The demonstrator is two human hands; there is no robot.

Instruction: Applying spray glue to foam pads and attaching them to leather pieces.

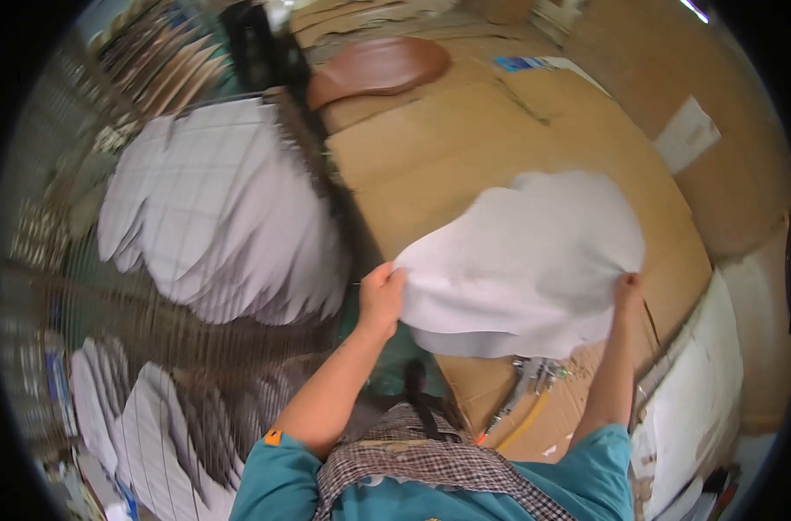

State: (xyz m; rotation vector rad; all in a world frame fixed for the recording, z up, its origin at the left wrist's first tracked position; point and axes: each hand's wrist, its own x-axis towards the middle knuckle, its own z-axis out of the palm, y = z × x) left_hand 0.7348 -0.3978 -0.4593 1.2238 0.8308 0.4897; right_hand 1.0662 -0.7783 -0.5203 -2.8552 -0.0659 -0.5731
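left arm: bare forearm, angled up-right from lower edge
left hand (381, 295): fingers curled shut, pinching
right arm: bare forearm, nearly straight up
right hand (627, 291): closed, gripping, mostly hidden

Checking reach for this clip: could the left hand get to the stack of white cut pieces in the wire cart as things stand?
Probably yes. The left hand grips the white sheet, but the stack of white pieces lies just to its left with nothing visible between; the hand would have to let go first.

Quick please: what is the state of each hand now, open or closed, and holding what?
Left hand: closed on the left edge of the white sheet.
Right hand: closed on the right edge of the same sheet.
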